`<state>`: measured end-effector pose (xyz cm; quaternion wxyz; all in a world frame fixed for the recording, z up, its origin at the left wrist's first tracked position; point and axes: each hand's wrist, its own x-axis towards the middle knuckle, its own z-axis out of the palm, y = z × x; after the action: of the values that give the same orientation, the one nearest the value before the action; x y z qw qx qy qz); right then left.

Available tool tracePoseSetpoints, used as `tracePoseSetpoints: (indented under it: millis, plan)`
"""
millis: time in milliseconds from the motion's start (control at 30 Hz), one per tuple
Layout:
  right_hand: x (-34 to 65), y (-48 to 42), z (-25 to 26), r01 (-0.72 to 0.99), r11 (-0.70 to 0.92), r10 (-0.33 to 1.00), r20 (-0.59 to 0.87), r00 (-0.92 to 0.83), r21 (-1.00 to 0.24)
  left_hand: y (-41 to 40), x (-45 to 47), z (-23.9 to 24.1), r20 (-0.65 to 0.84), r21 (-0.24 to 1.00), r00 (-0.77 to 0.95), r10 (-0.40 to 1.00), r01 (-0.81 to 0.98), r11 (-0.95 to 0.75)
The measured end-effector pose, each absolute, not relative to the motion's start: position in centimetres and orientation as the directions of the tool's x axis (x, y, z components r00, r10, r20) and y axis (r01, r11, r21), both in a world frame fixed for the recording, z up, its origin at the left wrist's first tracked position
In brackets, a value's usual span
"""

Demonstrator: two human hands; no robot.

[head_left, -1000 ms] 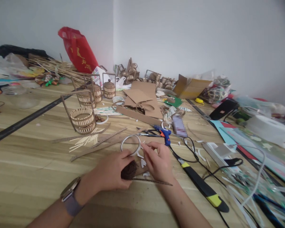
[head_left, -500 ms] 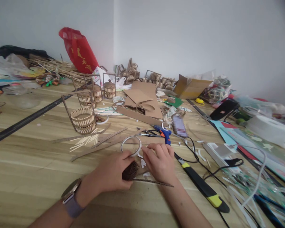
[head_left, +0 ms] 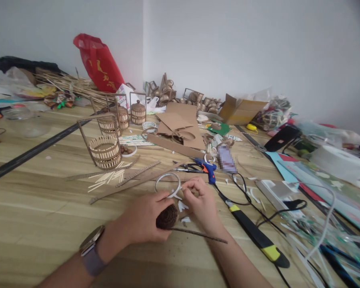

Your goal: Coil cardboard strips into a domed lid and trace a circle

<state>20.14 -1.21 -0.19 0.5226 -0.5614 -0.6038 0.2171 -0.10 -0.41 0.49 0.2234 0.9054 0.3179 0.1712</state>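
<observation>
My left hand [head_left: 144, 218] is closed around a dark brown coiled roll of corrugated strip [head_left: 167, 217], whose loose tail [head_left: 204, 235] trails right along the wooden table [head_left: 33, 208]. My right hand [head_left: 199, 200] pinches the edge of a white tape ring [head_left: 167, 185] just above the roll. Its fingers are curled. A watch [head_left: 91, 250] sits on my left wrist. Small white paper bits [head_left: 183, 207] lie between the hands.
A blue glue gun [head_left: 208, 170], scissors [head_left: 184, 168] and a black-yellow tool [head_left: 258, 238] lie to the right. Small woven baskets [head_left: 105, 152], cardboard sheets [head_left: 180, 124], a red bag [head_left: 100, 64] and tangled cables [head_left: 288, 206] crowd the back and right side.
My right hand has lifted and closed its fingers on the white ring. The coiled roll has turned slightly and its tail has shifted a little right.
</observation>
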Motion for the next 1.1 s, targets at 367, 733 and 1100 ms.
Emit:
tracePoseSetpoints:
  millis: [367,733,1100]
  plan:
    - [22.2,0.1,-1.2,0.214,0.281,0.866,0.343,0.363,-0.935,0.1,-0.7,1.6,0.208,0.63,0.597,0.774,0.524,-0.573]
    - [19.7,-2.0,-1.2,0.203,0.443,0.892,0.451,-0.005,-0.873,0.1,-0.6,0.9,0.283,0.621,0.58,0.764,0.496,-0.607]
    - [19.4,-2.2,-0.9,0.171,0.473,0.881,0.471,-0.054,-0.865,0.3,-0.5,0.3,0.448,0.561,0.58,0.68,0.41,-0.719]
